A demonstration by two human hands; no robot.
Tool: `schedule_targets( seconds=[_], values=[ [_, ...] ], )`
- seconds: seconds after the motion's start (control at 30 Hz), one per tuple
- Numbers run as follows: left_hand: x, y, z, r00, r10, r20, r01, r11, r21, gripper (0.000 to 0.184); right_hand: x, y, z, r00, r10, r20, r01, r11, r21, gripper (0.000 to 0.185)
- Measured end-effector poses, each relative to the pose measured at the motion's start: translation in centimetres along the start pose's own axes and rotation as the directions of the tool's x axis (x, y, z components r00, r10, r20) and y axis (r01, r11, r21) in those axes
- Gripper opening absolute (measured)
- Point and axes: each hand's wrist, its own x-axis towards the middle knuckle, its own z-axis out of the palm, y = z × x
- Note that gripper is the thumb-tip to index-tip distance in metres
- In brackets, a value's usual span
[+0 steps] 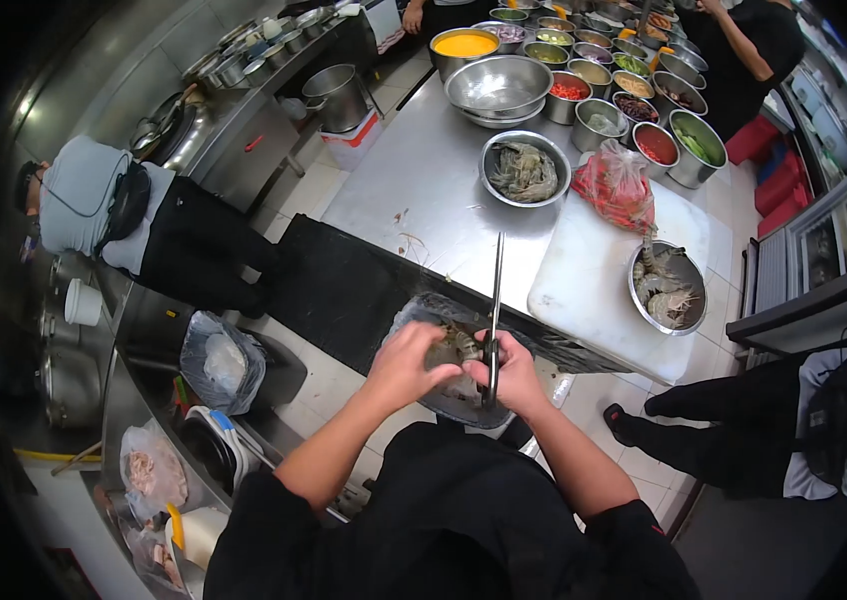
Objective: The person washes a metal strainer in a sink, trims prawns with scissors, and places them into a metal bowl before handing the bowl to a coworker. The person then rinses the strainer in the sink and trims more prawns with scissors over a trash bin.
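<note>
Over a bin lined with a clear bag point(479, 413), my two hands are close together. My left hand point(406, 368) pinches a grey, striped raw shrimp point(462, 343) at its left side. In my right hand point(512, 378) a knife point(499, 285) is gripped by its dark handle, blade pointing away from me; that hand's thumb is near the shrimp, and I cannot tell if it touches it. A steel bowl of whole shrimp point(666, 307) stands on the white cutting board point(574, 285) to the right. Beyond, another steel bowl holds peeled-looking grey shrimp point(526, 172).
A red-filled plastic bag point(619, 185) lies on the board's far end. Stacked steel bowls point(497, 88) and several ingredient tubs stand farther back. People stand at left point(189, 230), right point(744, 430) and far right. Another lined bin point(224, 360) is at left.
</note>
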Motion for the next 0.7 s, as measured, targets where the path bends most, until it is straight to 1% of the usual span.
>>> schedule_targets(
  seconds=[0.03,0.07,0.1,0.13,0.17,0.23,0.27,0.3,0.33,0.4,0.43,0.5,0.53,0.57,0.6,0.67,0.7],
  values=[
    [-1.0,0.3,-0.4,0.936,-0.263,0.235,0.29,0.953,-0.085,0.048,0.0,0.5,0.2,0.995,-0.09,-0.047,0.088,0.995,-0.041,0.049],
    [-1.2,0.1,0.4,0.807,-0.431,0.403,0.566,0.759,-0.322,0.046,-0.1,1.1,0.3,0.981,-0.173,-0.084,0.165,0.982,-0.087,0.049],
    [-1.5,-0.2,1.8,0.631,-0.502,0.592,0.776,0.428,-0.464,0.046,0.1,1.5,0.3,0.965,-0.248,-0.082,0.232,0.959,-0.164,0.052],
    [-1.5,-0.2,3.0,0.444,-0.46,0.769,0.872,0.028,-0.488,0.047,0.1,1.7,0.3,0.962,-0.261,-0.079,0.232,0.937,-0.261,0.054],
    [-0.9,0.9,3.6,0.421,-0.51,0.75,0.852,-0.06,-0.52,0.051,0.0,1.5,0.5,0.958,-0.277,-0.076,0.234,0.905,-0.356,0.055],
    [0.0,0.5,4.7,0.545,-0.449,0.708,0.744,-0.13,-0.655,0.045,0.4,2.2,0.3,0.946,-0.317,-0.065,0.228,0.795,-0.562,0.059],
    [0.5,0.3,5.1,0.603,-0.421,0.677,0.681,-0.17,-0.712,0.042,0.3,1.7,0.6,0.934,-0.352,-0.058,0.238,0.737,-0.633,0.059],
    [0.8,0.1,5.2,0.627,-0.421,0.656,0.669,-0.141,-0.73,0.034,0.2,0.9,0.9,0.922,-0.385,-0.046,0.246,0.672,-0.699,0.059],
    [1.2,0.1,5.5,0.635,-0.457,0.623,0.643,-0.136,-0.754,0.031,0.1,0.5,1.1,0.908,-0.417,-0.029,0.252,0.601,-0.759,0.059],
    [2.2,0.5,5.3,0.646,-0.528,0.551,0.586,-0.119,-0.802,0.029,0.5,1.1,0.8,0.854,-0.52,-0.037,0.323,0.584,-0.745,0.06],
    [2.7,0.6,4.7,0.655,-0.525,0.544,0.568,-0.134,-0.812,0.026,0.6,1.3,0.6,0.82,-0.57,-0.041,0.36,0.571,-0.738,0.06],
    [3.7,0.3,3.6,0.709,-0.506,0.492,0.514,-0.107,-0.851,0.026,-1.4,-1.1,0.7,0.925,-0.367,-0.094,0.277,0.825,-0.492,0.06],
    [4.2,0.0,3.2,0.732,-0.497,0.466,0.487,-0.096,-0.868,0.026,-2.4,-1.8,0.4,0.963,-0.251,-0.095,0.204,0.915,-0.349,0.061],
    [4.7,-0.4,2.7,0.745,-0.488,0.455,0.492,-0.059,-0.868,0.027,-2.8,-1.3,-0.6,0.982,-0.184,0.041,0.189,0.967,-0.172,0.064],
    [5.4,-0.6,2.4,0.746,-0.496,0.444,0.484,-0.053,-0.873,0.028,-3.3,-1.4,-1.2,0.98,-0.139,0.139,0.153,0.983,-0.102,0.062],
    [6.7,-0.7,1.6,0.749,-0.51,0.424,0.472,-0.039,-0.881,0.03,-4.8,-2.8,-1.6,0.941,-0.065,0.332,0.058,0.998,0.029,0.059],
    [6.7,-0.7,1.7,0.749,-0.51,0.423,0.469,-0.043,-0.882,0.03,-4.8,-2.8,-1.7,0.941,-0.061,0.333,0.057,0.998,0.024,0.059]
  ],
)
